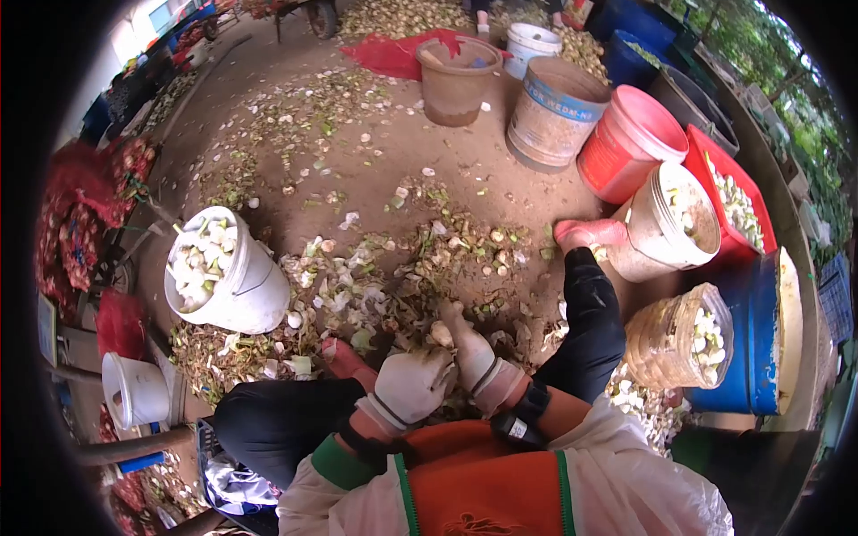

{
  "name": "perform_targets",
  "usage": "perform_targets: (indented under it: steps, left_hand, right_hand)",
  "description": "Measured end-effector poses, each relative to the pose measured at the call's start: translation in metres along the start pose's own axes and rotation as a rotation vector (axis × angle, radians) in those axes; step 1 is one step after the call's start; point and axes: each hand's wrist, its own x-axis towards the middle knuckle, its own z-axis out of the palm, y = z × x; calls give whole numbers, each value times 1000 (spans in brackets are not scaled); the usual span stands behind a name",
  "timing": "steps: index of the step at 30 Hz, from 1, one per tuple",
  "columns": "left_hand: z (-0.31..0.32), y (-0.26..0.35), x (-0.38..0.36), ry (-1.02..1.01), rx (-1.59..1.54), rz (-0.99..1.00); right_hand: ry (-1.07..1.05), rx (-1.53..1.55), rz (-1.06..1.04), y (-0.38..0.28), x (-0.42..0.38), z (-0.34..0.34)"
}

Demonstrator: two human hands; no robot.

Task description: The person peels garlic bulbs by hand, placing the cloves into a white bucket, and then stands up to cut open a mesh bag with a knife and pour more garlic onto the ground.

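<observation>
My left hand, in a white glove, is closed low in front of me, and its grip is partly hidden. Close beside it is my right hand, also gloved, its fingers bent around a pale brownish bulb that looks like garlic. The bulb shows between the two hands. Below them, peeled skins and leafy scraps cover the ground between my feet. To the left stands a white bucket heaped with whitish pieces.
On the right stand a tan bucket, a clear ribbed tub, a red bucket and a blue drum. Red mesh sacks lie at left. Farther back are a brown bucket and another person's feet.
</observation>
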Motion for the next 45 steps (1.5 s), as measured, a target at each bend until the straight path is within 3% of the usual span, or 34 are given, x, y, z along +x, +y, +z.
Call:
perform_targets:
  steps: [1,2,4,5,6,8,9,10,12,13,14,17,19,20,22,24,26,27,28,29,30,31,32,33,34,35,36,37,38,40,41,42,44,45]
  left_hand:
    - [0,1,5,-64,-87,-26]
    - [0,2,9,-125,-173,-53]
    - [0,-4,11,-171,-633,-312]
    - [0,-18,9,-177,-635,-317]
    - [-1,-34,7,41,-806,-358]
    - [-10,-74,2,493,-1125,-418]
    - [-24,-88,-5,515,-1515,-614]
    - [-14,-90,-9,518,-1517,-607]
    - [5,-55,-5,361,-1353,-581]
    - [15,-39,-12,289,-1180,-308]
    - [6,-27,-4,106,-1132,-467]
    - [10,-16,-16,82,-1451,-569]
    - [10,-8,-12,253,-919,-481]
    - [8,-8,-9,259,-924,-466]
    - [6,-9,-8,419,15,158]
    - [-1,-5,-15,339,128,203]
    - [-1,-4,-18,250,-669,-278]
    - [3,-1,-16,329,-1295,-340]
    - [1,-11,-19,334,-1294,-341]
    - [-2,-28,-22,434,-1498,-450]
    - [1,-46,-23,536,-1701,-563]
    - [28,-72,-26,532,-1413,-619]
    - [35,-58,-19,584,-1473,-573]
    - [31,-60,-32,234,-644,-609]
    - [24,-66,-44,-118,186,-565]
    - [20,-73,-46,-119,192,-580]
    - [15,-79,-49,-167,-192,-656]
    - [11,-84,-50,-211,-580,-716]
    - [9,-87,-51,-223,-577,-725]
    - [10,-91,-49,-313,-464,-823]
    - [16,-91,-49,-149,-1015,-887]
    - [12,-88,-40,-158,-1014,-901]
    - [-2,-81,-19,127,-1589,-989]
    - [-4,-74,-7,242,-1556,-1101]
  right_hand:
    - [90,259,31,-5,-6,3]
    - [105,272,28,-5,-8,-3]
    - [182,-257,-155,0,-16,-15]
    - [143,-706,-487,17,-12,-32]
    - [147,-700,-482,16,-9,-42]
    - [100,-507,-109,2,-4,-59]
    - [114,-348,-56,-5,-5,-58]
    - [111,-353,-60,-2,-3,-63]
    - [35,-1008,-340,13,4,-71]
    - [52,-730,-556,-1,-16,-32]
    - [-63,-811,-561,-34,-35,2]
    - [-140,-1183,-728,-45,-35,4]
    - [2,-1308,-804,-36,-25,-9]
    - [32,-1061,-647,-21,-23,-9]
    - [168,-399,61,-5,-14,-8]
    - [99,-339,7,9,-16,-12]
    - [27,-271,-44,18,-15,-16]
    - [22,-589,-187,20,-15,-20]
    - [16,-905,-335,22,-13,-24]
    - [40,-671,-284,30,-4,-34]
    - [39,-671,-284,26,-2,-31]
    - [-23,-505,-229,16,-3,-24]
    - [-84,-342,-169,4,-5,-14]
    - [130,-397,-88,-11,-16,12]
    - [123,-396,-77,-6,-11,9]
    - [188,-482,-245,0,-4,4]
    - [255,-560,-415,7,2,1]
    - [250,-504,-412,12,8,-4]
    - [257,-494,-403,14,12,-5]
    - [198,-923,-408,16,18,-11]
    - [171,-1233,-461,6,17,-3]
    - [173,-1225,-448,2,17,4]
    - [-181,-1262,-663,0,21,16]
    - [-292,-1168,-464,0,23,18]
